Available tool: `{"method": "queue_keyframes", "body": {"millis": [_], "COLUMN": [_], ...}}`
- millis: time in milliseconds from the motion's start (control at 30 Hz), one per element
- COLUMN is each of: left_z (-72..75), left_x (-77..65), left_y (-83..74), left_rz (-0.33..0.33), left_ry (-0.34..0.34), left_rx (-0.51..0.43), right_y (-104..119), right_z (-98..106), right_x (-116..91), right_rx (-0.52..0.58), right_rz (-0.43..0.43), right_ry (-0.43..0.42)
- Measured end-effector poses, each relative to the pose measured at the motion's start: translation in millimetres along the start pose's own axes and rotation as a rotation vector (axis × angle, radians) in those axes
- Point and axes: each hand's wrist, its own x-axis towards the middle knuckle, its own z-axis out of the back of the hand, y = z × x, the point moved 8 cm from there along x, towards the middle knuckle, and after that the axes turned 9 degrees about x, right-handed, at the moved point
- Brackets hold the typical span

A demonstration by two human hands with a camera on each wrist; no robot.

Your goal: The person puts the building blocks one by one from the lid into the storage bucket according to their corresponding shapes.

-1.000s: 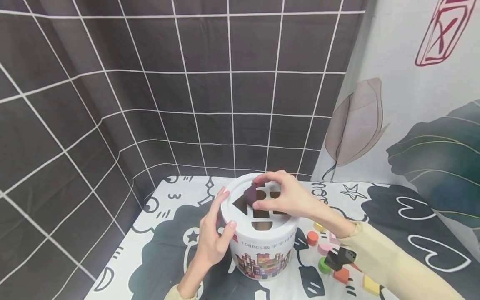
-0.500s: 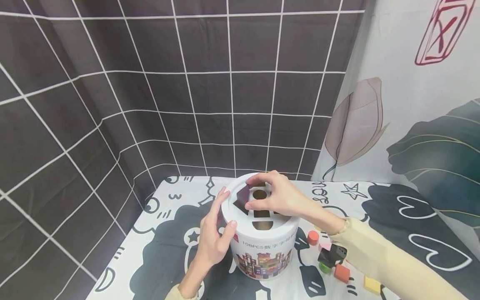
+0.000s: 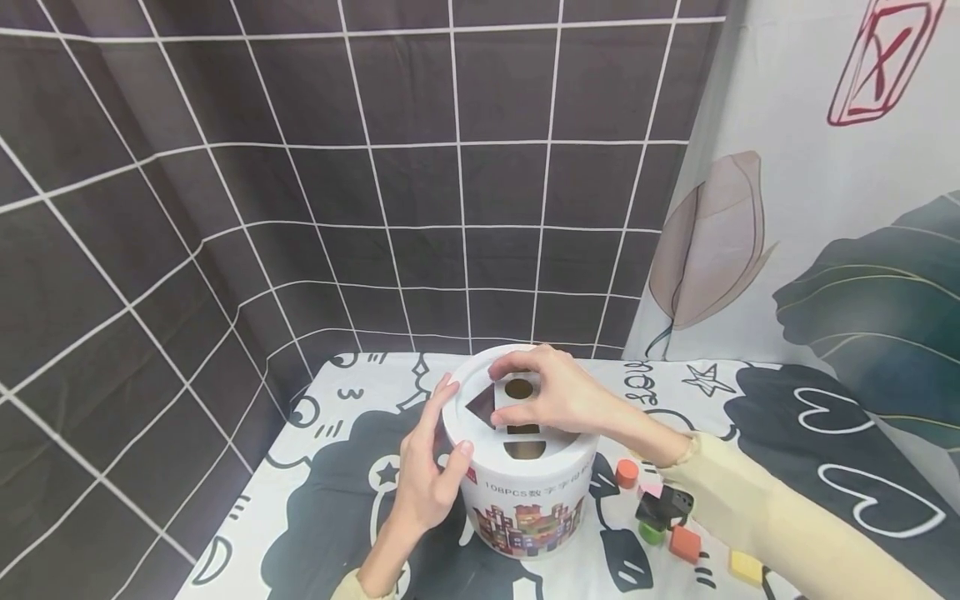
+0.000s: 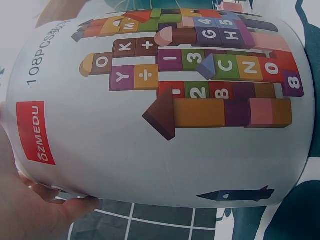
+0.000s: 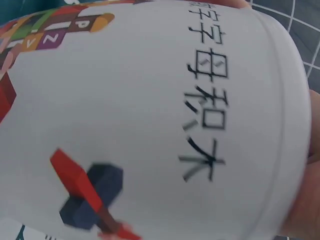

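Note:
A white bucket (image 3: 525,525) with printed toy blocks stands on the cloth, its lid (image 3: 480,442) pierced by shaped holes. My left hand (image 3: 429,475) holds the bucket's left side, fingers along the lid's edge and thumb at the front rim; the left wrist view shows the hand (image 4: 40,205) against the printed wall. Over the lid, my right hand (image 3: 558,396) has thumb and index finger apart beside the triangular hole (image 3: 482,407). Dark purple shows in that hole; whether the triangular block sits there or has dropped through is unclear. No block shows between those fingertips.
Right of the bucket, partly under the right sleeve, lie several blocks, among them a red round one (image 3: 627,473), a green one (image 3: 652,533), an orange-red one (image 3: 685,543) and a yellow one (image 3: 746,567). A dark gridded curtain (image 3: 405,192) hangs behind.
The purple triangular block went from my right fingers, over the lid, down into the triangular hole and no longer stands above it. My right hand moved slightly left; my left hand stayed.

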Motion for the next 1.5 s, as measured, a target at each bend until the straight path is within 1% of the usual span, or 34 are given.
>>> {"method": "queue_keyframes", "body": {"millis": [100,267,333,433,567,667,767,867,1000,1200,1333,1433,1500], "left_z": [-0.8,-1.2,-0.9,0.8,3.0,3.3,3.1,3.1,3.1,2.3,2.3,2.7,2.8], "left_x": [0.0,0.6,0.8,0.7,0.4,0.1,-0.4,-0.8,-0.9,-1.0,-0.6,-0.4,-0.6], "left_y": [0.3,-0.2,-0.7,-1.4,-1.4,-0.9,-0.3,-0.2,-0.4,-0.7,-1.1,-1.3,-1.1], "left_rz": [0.0,-0.001,-0.001,-0.009,-0.021,-0.029,-0.032,-0.034,-0.039,-0.037,-0.035,-0.032,-0.03], "left_ry": [-0.004,-0.012,-0.013,-0.027,-0.042,-0.042,-0.042,-0.044,-0.048,-0.046,-0.043,-0.043,-0.043], "left_rx": [-0.007,-0.019,-0.025,-0.017,-0.007,-0.006,-0.01,-0.014,-0.013,-0.014,-0.018,-0.023,-0.024], "right_y": [-3.2,-13.4,-18.9,-29.3,-47.2,-60.5,-72.4,-82.6,-95.0,-113.9,-125.8,-134.1,-140.7], "right_z": [13.2,48.6,62.8,80.5,93.8,97.9,101.3,103.7,103.5,98.8,93.5,89.5,86.6], "right_x": [-5.4,-22.1,-32.2,-50.7,-79.9,-102.8,-123.6,-141.1,-162.4,-196.6,-220.9,-236.6,-246.4], "right_rx": [0.015,0.062,0.061,0.03,-0.015,-0.045,-0.06,-0.062,-0.029,-0.027,-0.002,-0.009,-0.027], "right_rz": [0.002,-0.015,-0.017,-0.025,-0.043,-0.042,-0.062,-0.1,-0.154,-0.236,-0.287,-0.36,-0.438], "right_ry": [-0.03,-0.098,-0.117,-0.14,-0.148,-0.141,-0.145,-0.162,-0.197,-0.246,-0.269,-0.277,-0.266]}}
